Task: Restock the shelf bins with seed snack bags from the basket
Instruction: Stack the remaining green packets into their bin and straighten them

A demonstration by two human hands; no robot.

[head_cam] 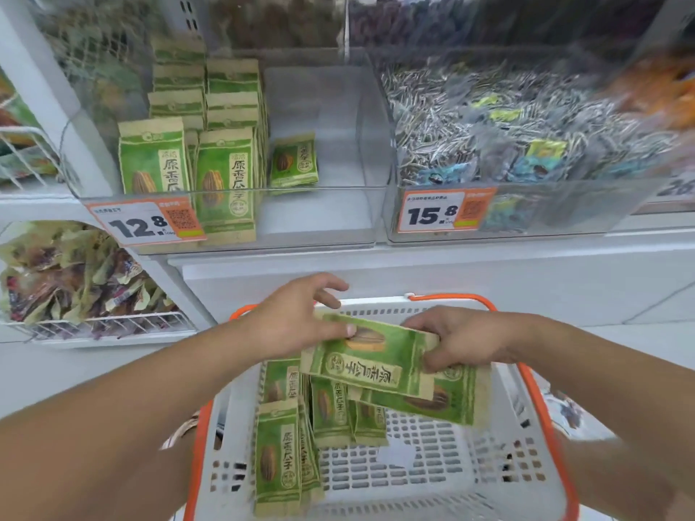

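Above the white basket (489,475) with its orange rim, both hands met over a green seed snack bag (372,361) held sideways, its printed face turned up. The right hand (462,338) gripped that bag at its right end, fingers curled over the top edge and thumb beneath, with a second green bag (447,402) just under it, apparently in the same grip. The left hand (297,319) lay at the bag's left end, thumb pressed on its face and the other fingers spread loosely above, so it pinched the bag only lightly. More green bags (280,453) stood and leaned in the basket's left part. Up on the shelf, the clear left bin (319,216) with the 12.8 price tag (144,221) held upright rows of the same bags (225,171) on its left side and one small bag (294,159) lying apart. Beside it, the right bin (564,216), tagged 15.8, was heaped with small striped packets (507,122).
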